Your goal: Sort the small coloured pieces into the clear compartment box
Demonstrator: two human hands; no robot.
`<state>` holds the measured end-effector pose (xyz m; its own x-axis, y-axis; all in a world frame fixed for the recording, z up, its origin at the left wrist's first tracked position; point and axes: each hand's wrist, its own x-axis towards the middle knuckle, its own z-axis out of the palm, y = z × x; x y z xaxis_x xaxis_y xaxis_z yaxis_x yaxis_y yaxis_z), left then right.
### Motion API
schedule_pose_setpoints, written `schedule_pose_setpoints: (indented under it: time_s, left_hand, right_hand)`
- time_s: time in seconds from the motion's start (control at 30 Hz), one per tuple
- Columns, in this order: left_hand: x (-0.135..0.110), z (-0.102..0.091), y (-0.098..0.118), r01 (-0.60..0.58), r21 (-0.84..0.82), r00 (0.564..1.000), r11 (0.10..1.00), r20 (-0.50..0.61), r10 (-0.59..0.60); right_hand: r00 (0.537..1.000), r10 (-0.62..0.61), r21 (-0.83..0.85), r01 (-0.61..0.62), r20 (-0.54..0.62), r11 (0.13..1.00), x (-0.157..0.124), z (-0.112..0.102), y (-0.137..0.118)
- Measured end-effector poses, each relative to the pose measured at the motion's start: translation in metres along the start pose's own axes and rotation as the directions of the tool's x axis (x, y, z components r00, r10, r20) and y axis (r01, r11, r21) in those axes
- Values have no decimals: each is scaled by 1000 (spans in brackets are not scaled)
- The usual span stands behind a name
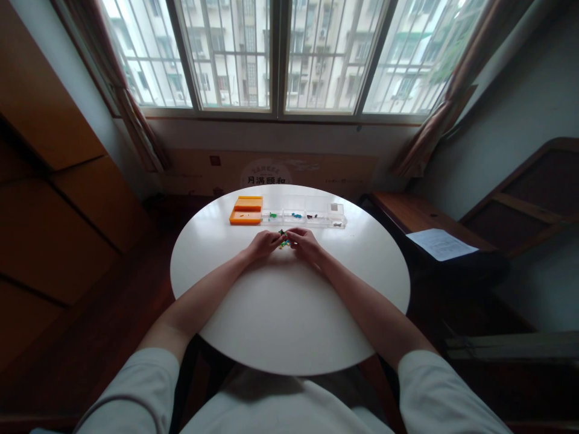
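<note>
My left hand [265, 243] and my right hand [306, 242] meet over the far half of the white round table [289, 313]. Between their fingertips is a small cluster of green, blue and yellow pieces [284, 243], too small to tell the kind. Both hands are closed, fingers pinched around the cluster, and they partly hide it. Just beyond them stands an orange box [245, 218] with an upright lid and a few tiny bits inside. To its right runs a clear compartment box [323, 222] with green pieces [272, 215], blue pieces [296, 215] and dark pieces [312, 216].
A wooden chair or bench [398, 208] stands right of the table, with a printed sheet of paper [441, 243] on it. Behind the table a long cardboard box [199, 169] leans below the barred window. Wooden cabinets [76, 217] line the left side.
</note>
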<state>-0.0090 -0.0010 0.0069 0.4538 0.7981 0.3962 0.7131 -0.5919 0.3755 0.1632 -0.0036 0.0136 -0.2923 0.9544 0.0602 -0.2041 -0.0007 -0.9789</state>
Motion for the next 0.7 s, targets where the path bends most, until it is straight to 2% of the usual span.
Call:
schedule_pose_setpoints:
  time_s: [0.33, 0.7]
  left_hand:
    - [1, 3, -4, -31, 17, 999, 999, -12, 31]
    - [0, 2, -3, -15, 16, 1000, 1000, 6, 15]
  right_hand:
    - [999, 41, 120, -40, -8, 992, 3, 2, 0]
    - [999, 18, 63, -21, 40, 998, 4, 0, 2]
